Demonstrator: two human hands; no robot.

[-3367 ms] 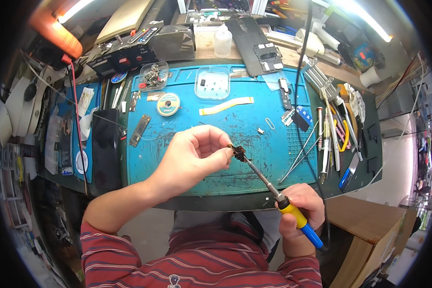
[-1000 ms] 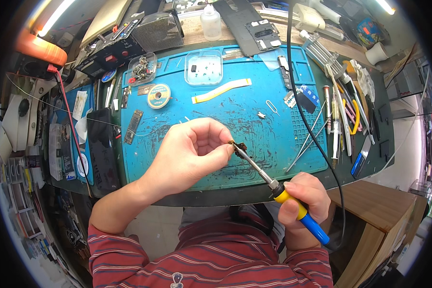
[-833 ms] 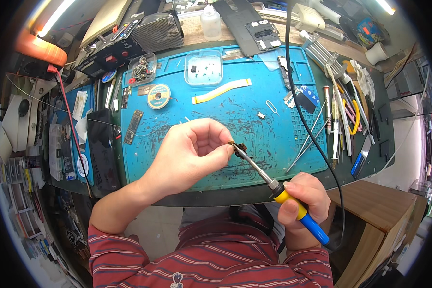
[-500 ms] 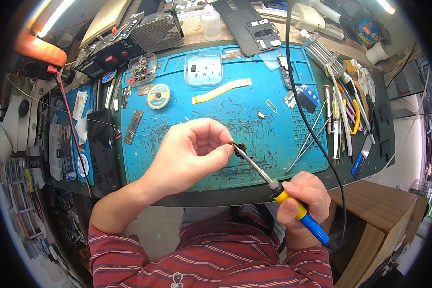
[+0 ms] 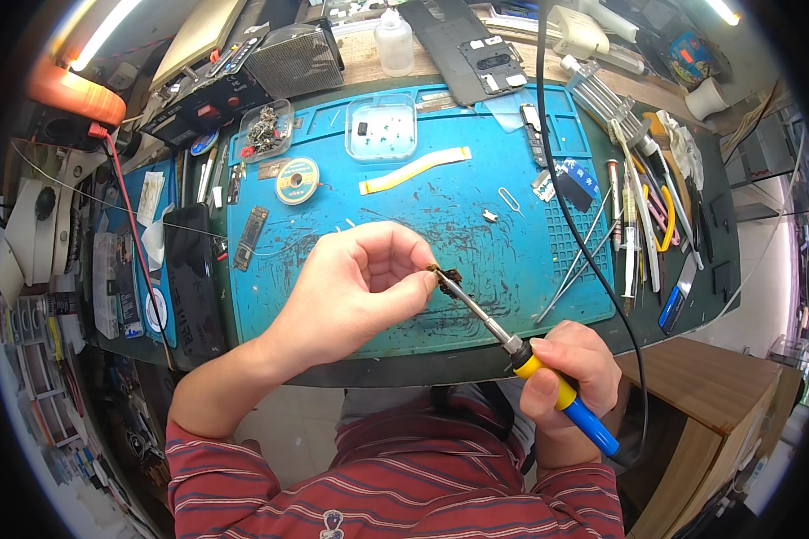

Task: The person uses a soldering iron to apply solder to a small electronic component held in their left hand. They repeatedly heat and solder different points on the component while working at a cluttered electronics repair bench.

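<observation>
Left hand (image 5: pixel 360 280) pinches small, irregular black-brown part (image 5: pixel 455 274) above blue work mat (image 5: pixel 458 199); right hand (image 5: pixel 577 370) grips yellow-and-blue-handled soldering iron (image 5: pixel 515 351), tip at part. Likely heating step; next move needs steady fingers.

A long, white, straight tube light (image 5: pixel 105 34) glared at upper left; the scene was bright, outlines bowing toward blackened corners.
</observation>
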